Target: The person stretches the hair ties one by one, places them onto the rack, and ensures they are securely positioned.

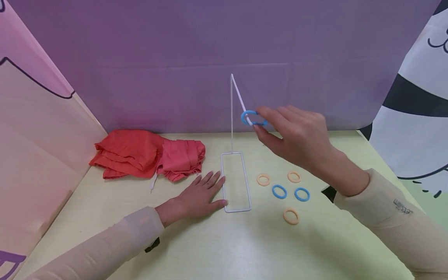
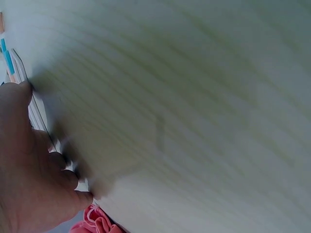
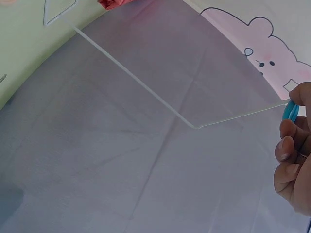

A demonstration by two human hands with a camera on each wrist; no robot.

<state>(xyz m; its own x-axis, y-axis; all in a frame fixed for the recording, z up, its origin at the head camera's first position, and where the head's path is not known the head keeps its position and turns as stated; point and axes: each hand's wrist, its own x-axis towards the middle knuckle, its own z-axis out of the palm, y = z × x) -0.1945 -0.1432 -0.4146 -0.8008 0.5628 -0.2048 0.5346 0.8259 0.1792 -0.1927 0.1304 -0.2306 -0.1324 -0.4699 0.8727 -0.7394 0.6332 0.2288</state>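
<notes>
My right hand (image 1: 297,134) pinches a blue ring (image 1: 242,117) between thumb and forefinger, at the free end of a white wire stand's (image 1: 231,112) slanting upper arm. The arm's tip shows inside the ring's outline in the head view. In the right wrist view the ring (image 3: 290,112) meets the arm's end under the thumb. My left hand (image 1: 196,198) rests on the table, fingers spread and fairly straight, with fingertips and thumb at the left side of the stand's rectangular base (image 1: 246,181). The left wrist view shows the hand (image 2: 29,179) at its left edge.
Right of the base lie two blue rings (image 1: 279,191) and three orange rings (image 1: 291,216) on the pale table (image 1: 217,249). Crumpled red cloth (image 1: 129,151) and a pinker folded cloth (image 1: 182,157) are at the back left. A purple sheet (image 1: 157,97) hangs behind.
</notes>
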